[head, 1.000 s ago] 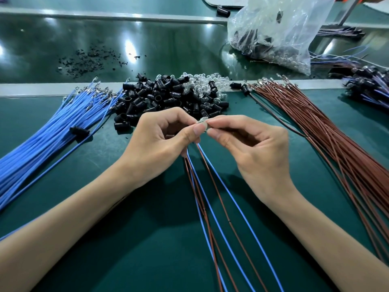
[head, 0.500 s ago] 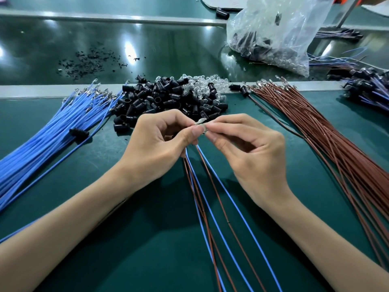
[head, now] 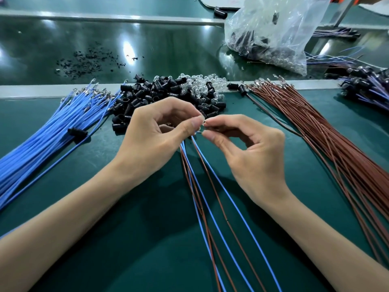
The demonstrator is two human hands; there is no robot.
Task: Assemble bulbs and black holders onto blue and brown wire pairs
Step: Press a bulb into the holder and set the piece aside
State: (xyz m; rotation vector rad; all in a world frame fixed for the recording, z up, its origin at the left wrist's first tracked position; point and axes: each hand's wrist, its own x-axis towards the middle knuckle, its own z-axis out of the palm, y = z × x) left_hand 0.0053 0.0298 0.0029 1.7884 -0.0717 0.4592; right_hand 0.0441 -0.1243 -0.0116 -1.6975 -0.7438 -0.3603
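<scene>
My left hand [head: 153, 135] grips the top ends of several blue and brown wires [head: 210, 207] that trail down toward me over the green mat. A small clear bulb [head: 201, 125] sits between both hands' fingertips: my left thumb and forefinger pinch it, and my right hand [head: 250, 157] pinches its other end. Just behind the hands lies a heap of black holders [head: 160, 91] mixed with clear bulbs [head: 200, 83]. What the left palm holds besides the wires is hidden.
A fan of loose blue wires [head: 42, 131] lies at the left, brown wires [head: 328, 131] at the right. A plastic bag [head: 271, 32] of parts stands at the back right, finished pieces [head: 366, 85] at the far right. Black debris [head: 88, 62] dots the glossy belt behind a metal rail [head: 31, 90].
Both hands have stayed together at the bulb, shifting slightly. My right hand's fingers have arched up more, leaving a wider gap under the palm.
</scene>
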